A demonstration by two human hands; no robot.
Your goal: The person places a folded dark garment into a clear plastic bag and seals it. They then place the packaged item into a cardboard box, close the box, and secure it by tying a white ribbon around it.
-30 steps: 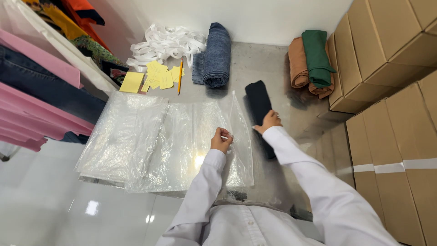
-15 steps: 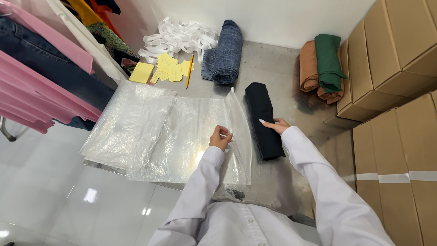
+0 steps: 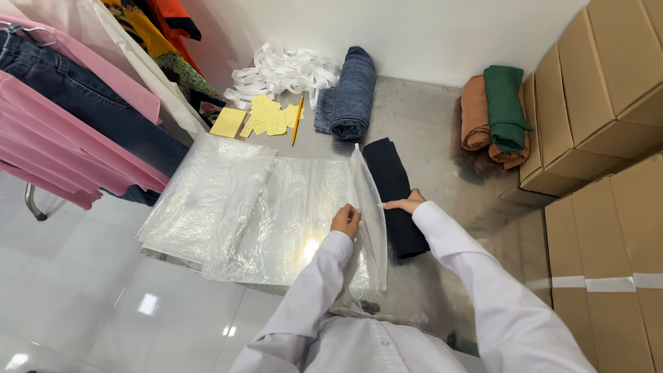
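My left hand (image 3: 345, 221) pinches the raised edge of a clear plastic bag (image 3: 368, 207), lifting its open side up off the stack. My right hand (image 3: 405, 204) rests with its fingers on a folded black garment (image 3: 391, 190) that lies just right of the bag, next to the lifted opening. Under and left of the bag spreads a pile of clear plastic bags (image 3: 235, 207) on the grey table (image 3: 428, 138). Both arms wear white sleeves.
A rolled blue denim piece (image 3: 352, 93), white straps (image 3: 280, 69), yellow notes (image 3: 266, 117) and a pencil (image 3: 298, 119) lie at the back. Rolled brown and green cloths (image 3: 494, 114) sit by stacked cardboard boxes (image 3: 608, 138) on the right. Hanging clothes (image 3: 76, 117) fill the left.
My left hand has lifted the bag's edge higher, so it stands upright. My right hand has slid down along the black garment toward the bag's opening.
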